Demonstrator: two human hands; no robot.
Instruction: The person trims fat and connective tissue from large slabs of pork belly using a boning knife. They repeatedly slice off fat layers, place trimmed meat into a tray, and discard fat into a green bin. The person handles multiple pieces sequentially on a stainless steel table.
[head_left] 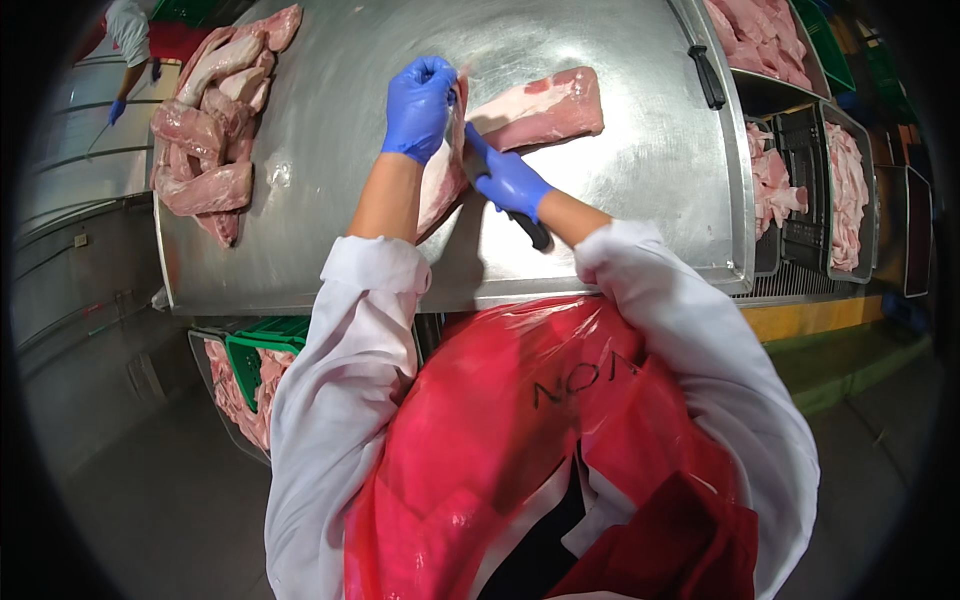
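Running near to far over the silver metal table (330, 150), the long pale-pink raw meat strip (440, 190) lies between the blue-gloved left hand (418, 108), clamped on its far end, and the blue-gloved right hand (508, 183), closed round a black-handled knife (532, 232).

A meat-cutting room: raw meat (550, 108) lies on a steel tabletop (335, 110), more fills crates (803, 185) beside it, and the worker wears blue gloves (412, 115) and a plastic apron (480, 400).
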